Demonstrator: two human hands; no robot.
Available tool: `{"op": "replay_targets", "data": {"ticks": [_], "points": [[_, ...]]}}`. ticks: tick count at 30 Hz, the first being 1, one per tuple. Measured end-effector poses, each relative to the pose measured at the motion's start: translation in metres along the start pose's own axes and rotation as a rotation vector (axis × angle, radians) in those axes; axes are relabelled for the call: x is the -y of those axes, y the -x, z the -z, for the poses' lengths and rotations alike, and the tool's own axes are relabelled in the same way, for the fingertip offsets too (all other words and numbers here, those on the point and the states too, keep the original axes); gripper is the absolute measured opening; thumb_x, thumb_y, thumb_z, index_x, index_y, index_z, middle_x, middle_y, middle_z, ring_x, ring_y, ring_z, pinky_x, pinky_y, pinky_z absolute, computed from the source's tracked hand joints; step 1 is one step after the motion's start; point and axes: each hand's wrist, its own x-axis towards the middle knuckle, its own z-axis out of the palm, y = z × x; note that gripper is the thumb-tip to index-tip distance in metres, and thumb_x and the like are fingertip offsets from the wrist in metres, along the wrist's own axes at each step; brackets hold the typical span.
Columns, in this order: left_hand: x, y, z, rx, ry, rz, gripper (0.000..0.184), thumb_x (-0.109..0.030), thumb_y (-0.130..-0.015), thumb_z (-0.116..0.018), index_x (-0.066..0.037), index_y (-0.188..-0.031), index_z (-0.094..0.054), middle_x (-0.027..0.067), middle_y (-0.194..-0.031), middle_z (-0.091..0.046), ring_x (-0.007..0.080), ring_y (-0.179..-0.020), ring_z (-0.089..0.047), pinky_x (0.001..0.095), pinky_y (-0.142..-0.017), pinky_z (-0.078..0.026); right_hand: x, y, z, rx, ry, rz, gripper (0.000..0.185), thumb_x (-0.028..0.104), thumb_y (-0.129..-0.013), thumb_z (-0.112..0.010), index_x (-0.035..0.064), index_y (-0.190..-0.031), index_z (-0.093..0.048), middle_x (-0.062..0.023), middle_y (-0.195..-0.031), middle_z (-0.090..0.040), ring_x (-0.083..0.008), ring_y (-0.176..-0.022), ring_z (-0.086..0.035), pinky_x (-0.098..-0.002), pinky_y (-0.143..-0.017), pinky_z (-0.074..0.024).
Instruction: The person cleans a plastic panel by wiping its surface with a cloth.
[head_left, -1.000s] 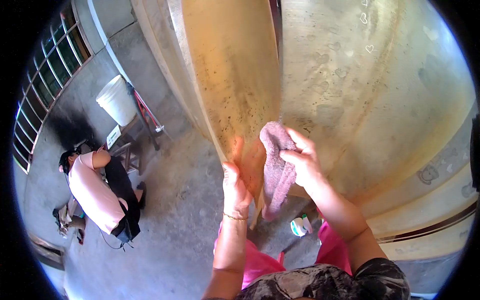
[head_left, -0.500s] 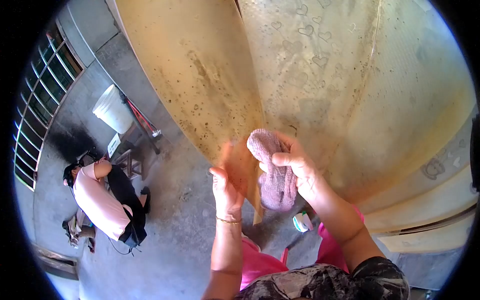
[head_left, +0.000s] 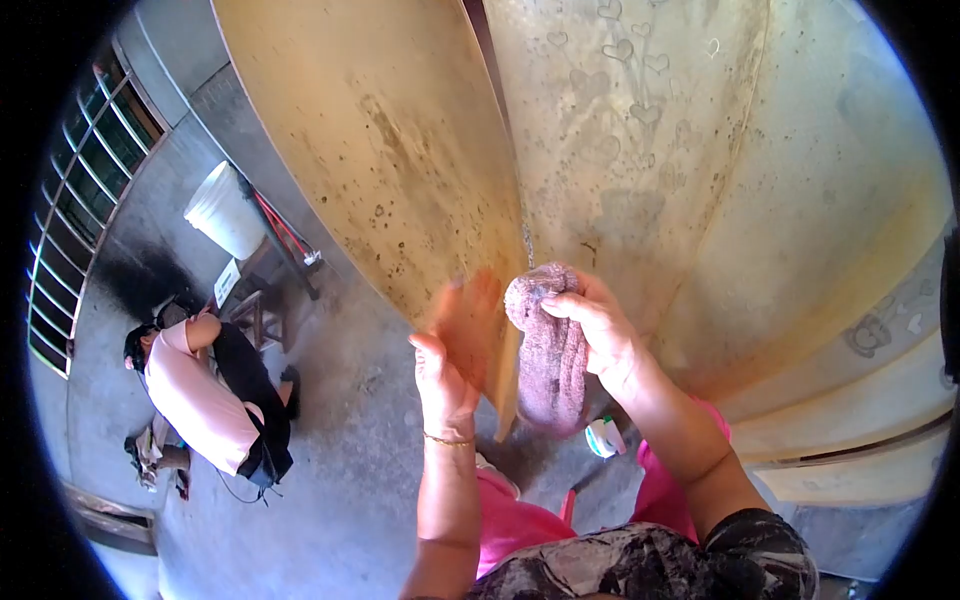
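A folded, fuzzy mauve cloth point(head_left: 553, 365) hangs from my right hand point(head_left: 603, 330), which is closed around its upper part with the thumb across the front. To the left, my left hand point(head_left: 452, 365) is upright with its thumb apart and its fingers stretched flat. Those fingers look orange and blurred against the lower edge of a yellowed, translucent plastic sheet point(head_left: 400, 170); I cannot tell whether they press on it from behind. A second stained sheet with heart patterns point(head_left: 640, 180) spreads behind the cloth.
A white and green container point(head_left: 604, 437) stands on the floor below the cloth. At left, a person in a pink top point(head_left: 200, 400) bends near a small wooden stool point(head_left: 262, 322). Beyond are a white bucket point(head_left: 226, 212) and a barred window point(head_left: 90, 215).
The cloth has moved slightly down, and its top is now more bunched under my right thumb. My left hand and the near plastic sheet have shifted a little left.
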Motion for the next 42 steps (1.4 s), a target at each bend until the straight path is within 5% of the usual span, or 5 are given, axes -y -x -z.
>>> {"op": "replay_targets", "data": {"ticks": [19, 26, 28, 31, 42], "points": [[-0.009, -0.002, -0.006, -0.006, 0.004, -0.021, 0.08, -0.067, -0.082, -0.055, -0.013, -0.14, -0.045, 0.0246, -0.15, -0.031, 0.0434, -0.139, -0.027, 0.0538, -0.114, -0.021, 0.024, 0.003, 0.004, -0.197, -0.059, 0.042, 0.025, 0.002, -0.089, -0.057, -0.0028, -0.112, -0.062, -0.0124, -0.102, -0.069, -0.0222, -0.092, -0.068, -0.0362, -0.083, -0.0551], [-0.019, 0.006, 0.008, -0.193, -0.47, -0.072, 0.076, -0.052, -0.086, -0.063, 0.0, -0.138, -0.044, 0.0133, -0.135, -0.053, 0.027, -0.128, -0.047, 0.0408, -0.11, -0.033, 0.009, 0.01, -0.024, -0.281, 0.067, 0.218, 0.02, 0.006, -0.087, -0.061, 0.0004, -0.107, -0.06, -0.0076, -0.096, -0.068, -0.0174, -0.085, -0.065, -0.0302, -0.077, -0.0531], [-0.01, -0.002, -0.004, -0.338, -0.354, -0.055, 0.077, -0.053, -0.087, -0.061, 0.0, -0.14, -0.041, 0.0135, -0.138, -0.05, 0.0273, -0.13, -0.045, 0.0411, -0.111, -0.032, -0.002, 0.017, -0.009, -0.133, 0.631, 0.401, 0.018, 0.009, -0.088, -0.063, 0.0031, -0.101, -0.052, -0.0094, -0.104, -0.066, -0.0145, -0.091, -0.062, -0.0276, -0.082, -0.049], [-0.004, -0.019, -0.02, -0.013, -0.08, -0.075, 0.098, -0.071, -0.085, -0.043, 0.006, -0.144, -0.03, 0.0172, -0.149, -0.036, 0.0292, -0.137, -0.036, 0.042, -0.114, -0.028, -0.011, 0.012, -0.027, 0.101, 1.161, 0.914, 0.017, 0.002, -0.086, -0.062, 0.0036, -0.094, -0.048, -0.0235, -0.125, -0.057, -0.0322, -0.114, -0.058, -0.0438, -0.095, -0.0422], [-0.003, -0.01, -0.061, -0.102, -0.073, -0.03, 0.092, -0.069, -0.087, -0.042, -0.001, -0.147, -0.03, 0.0136, -0.15, -0.036, 0.0274, -0.137, -0.035, 0.0413, -0.114, -0.027, -0.018, -0.002, -0.036, -0.048, 1.768, 0.969, 0.008, 0.011, -0.09, -0.05, 0.0051, -0.095, -0.049, -0.0252, -0.132, -0.051, -0.0327, -0.127, -0.049, -0.0546, -0.102, -0.0286]]}}
